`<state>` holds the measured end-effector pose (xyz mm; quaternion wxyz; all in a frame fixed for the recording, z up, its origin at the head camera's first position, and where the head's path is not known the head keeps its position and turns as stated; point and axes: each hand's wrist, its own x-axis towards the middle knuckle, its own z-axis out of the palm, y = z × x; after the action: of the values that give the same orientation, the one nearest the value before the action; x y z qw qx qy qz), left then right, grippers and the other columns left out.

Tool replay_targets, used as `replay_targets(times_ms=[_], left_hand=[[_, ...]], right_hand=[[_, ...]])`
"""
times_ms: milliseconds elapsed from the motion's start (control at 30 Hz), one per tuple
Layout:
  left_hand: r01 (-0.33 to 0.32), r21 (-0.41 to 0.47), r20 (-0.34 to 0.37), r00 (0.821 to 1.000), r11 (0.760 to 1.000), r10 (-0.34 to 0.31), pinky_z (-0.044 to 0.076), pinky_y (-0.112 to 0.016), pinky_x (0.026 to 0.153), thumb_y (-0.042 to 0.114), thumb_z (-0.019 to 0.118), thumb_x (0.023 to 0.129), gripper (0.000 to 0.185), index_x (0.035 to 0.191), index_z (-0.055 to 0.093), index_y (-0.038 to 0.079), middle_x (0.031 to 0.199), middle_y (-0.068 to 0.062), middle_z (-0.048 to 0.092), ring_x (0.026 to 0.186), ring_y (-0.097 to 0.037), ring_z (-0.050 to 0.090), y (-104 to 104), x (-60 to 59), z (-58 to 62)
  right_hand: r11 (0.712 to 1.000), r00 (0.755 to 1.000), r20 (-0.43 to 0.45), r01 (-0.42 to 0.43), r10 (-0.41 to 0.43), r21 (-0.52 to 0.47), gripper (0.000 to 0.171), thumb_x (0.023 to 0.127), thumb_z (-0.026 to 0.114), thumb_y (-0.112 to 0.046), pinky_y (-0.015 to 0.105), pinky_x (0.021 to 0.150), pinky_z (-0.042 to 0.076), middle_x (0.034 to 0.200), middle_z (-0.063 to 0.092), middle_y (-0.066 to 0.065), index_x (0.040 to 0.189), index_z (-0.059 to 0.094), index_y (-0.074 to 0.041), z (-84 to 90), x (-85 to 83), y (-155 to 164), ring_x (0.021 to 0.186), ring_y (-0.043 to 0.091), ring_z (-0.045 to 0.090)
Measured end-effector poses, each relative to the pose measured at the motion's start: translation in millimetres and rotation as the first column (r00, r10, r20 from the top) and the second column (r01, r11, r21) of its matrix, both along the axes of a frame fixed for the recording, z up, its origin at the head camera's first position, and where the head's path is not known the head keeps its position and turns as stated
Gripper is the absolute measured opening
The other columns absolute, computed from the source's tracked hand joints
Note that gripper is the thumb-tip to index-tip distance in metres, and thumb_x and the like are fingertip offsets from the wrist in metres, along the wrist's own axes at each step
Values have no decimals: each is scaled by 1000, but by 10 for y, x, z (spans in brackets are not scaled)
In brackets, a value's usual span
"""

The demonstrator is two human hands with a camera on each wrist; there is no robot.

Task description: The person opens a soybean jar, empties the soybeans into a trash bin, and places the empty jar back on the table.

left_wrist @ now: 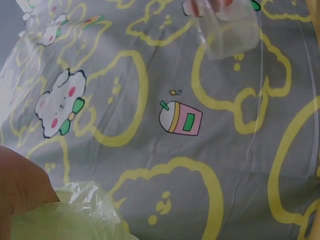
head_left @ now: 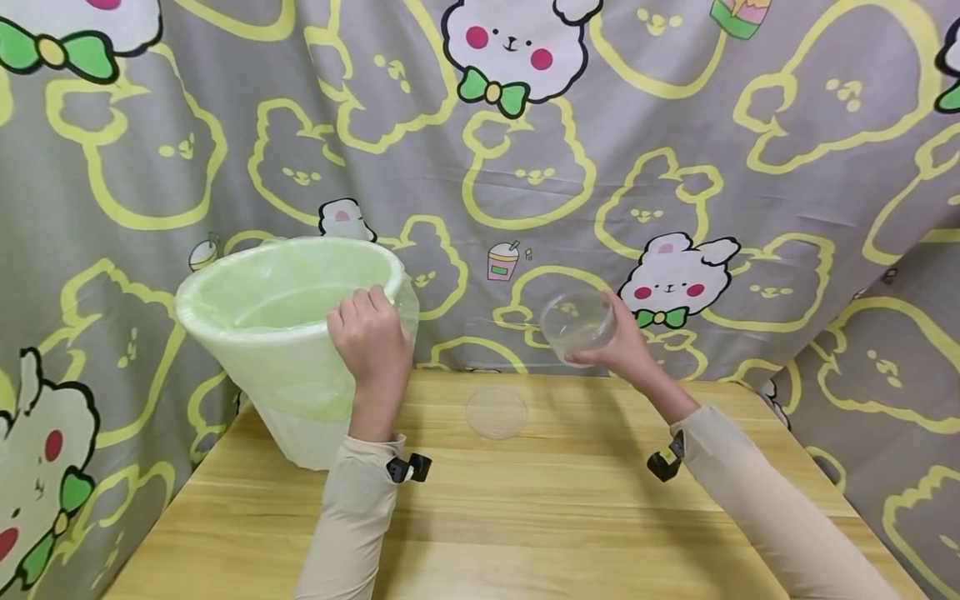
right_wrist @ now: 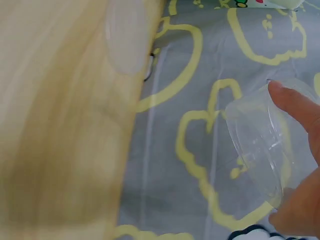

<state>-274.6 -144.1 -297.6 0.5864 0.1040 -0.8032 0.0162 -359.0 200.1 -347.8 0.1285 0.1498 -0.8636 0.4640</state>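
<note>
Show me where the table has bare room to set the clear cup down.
The table is bare across its near half, between the two sleeves and toward the front edge. Bare too on the right, beyond the lid, below the right hand holding the cup. The far left is crowded: the bin, gripped at the rim by the left hand.

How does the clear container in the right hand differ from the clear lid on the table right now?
The clear container is deep and cup-shaped; the clear lid is a flat disc. The container is held in the air by the right hand, tipped on its side with its opening toward the bin; the lid lies flat on the wooden table, touched by neither hand. Both are round, transparent and look empty.
</note>
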Motion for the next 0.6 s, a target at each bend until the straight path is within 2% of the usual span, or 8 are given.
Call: replay_targets(times_ms=[200,367,500,600], left_hand=[[-5,-2,-2,1000,1000,5,45,-41,70,-6,55,79,15,89,65,-2,80,-16,66,71,-34,59,4,1,3],[2,7,2,1000,1000,-2,44,-41,71,-6,55,79,14,88,65,-2,80,-16,66,71,-34,59,5,3,-8],[-4,5,13,1000,1000,4,44,-41,71,-5,57,80,12,88,65,-1,80,-16,65,71,-34,58,6,7,-4],[-6,6,17,1000,1000,6,44,-41,71,-4,57,80,10,87,64,-2,79,-16,65,71,-33,57,5,2,-1]], right_hand=[[1000,992,124,4,-3,-8,131,63,99,-29,60,111,39,159,33,25,162,16,-8,-320,76,115,137,43,42],[1000,976,217,0,6,-28,124,68,96,-27,57,113,39,155,36,25,161,18,-8,-578,123,138,135,42,43],[998,966,255,-15,32,-68,117,68,95,-22,55,113,39,153,38,27,159,23,-6,-704,142,122,133,44,46],[997,953,298,-26,47,-75,121,68,96,-23,57,116,36,157,34,28,160,20,-6,-763,165,98,139,46,41]])
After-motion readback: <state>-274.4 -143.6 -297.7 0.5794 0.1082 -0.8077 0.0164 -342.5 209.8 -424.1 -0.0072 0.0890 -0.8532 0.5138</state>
